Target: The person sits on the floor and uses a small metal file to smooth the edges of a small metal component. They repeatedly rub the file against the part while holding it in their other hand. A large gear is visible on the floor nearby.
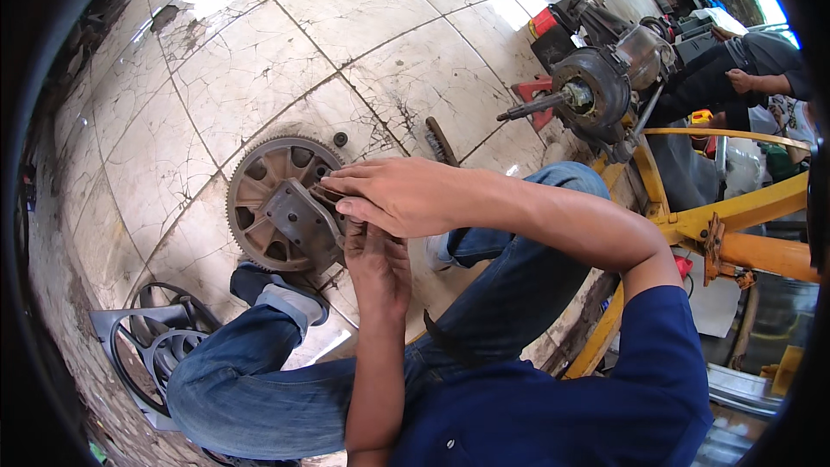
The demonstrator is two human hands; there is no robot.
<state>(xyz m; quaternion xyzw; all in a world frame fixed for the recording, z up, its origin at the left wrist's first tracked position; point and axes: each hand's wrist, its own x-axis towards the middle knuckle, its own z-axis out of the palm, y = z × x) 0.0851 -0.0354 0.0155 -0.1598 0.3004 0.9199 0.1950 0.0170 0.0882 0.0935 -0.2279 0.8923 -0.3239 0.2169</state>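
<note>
A toothed ring flywheel (246, 173) with a spoked centre lies on the tiles in front of me. On it rests a dark, thick metal plate (298, 218) with several holes. At the plate's right edge, my left hand (378, 264) is closed, its fingertips pinched together partly beneath the other hand. What the pinch holds is hidden. My right hand (402, 195) reaches across from the right, above the left one. Its fingers are stretched out flat, with their tips at the upper right side of the plate and flywheel.
A small black ring (341, 138) and a brush (440, 141) lie beyond my hands. At right stand a greasy gear housing with a shaft (588, 91) and a yellow metal frame (735, 212). A fan shroud (130, 346) leans at lower left. Another person's hand (742, 80) shows at far right.
</note>
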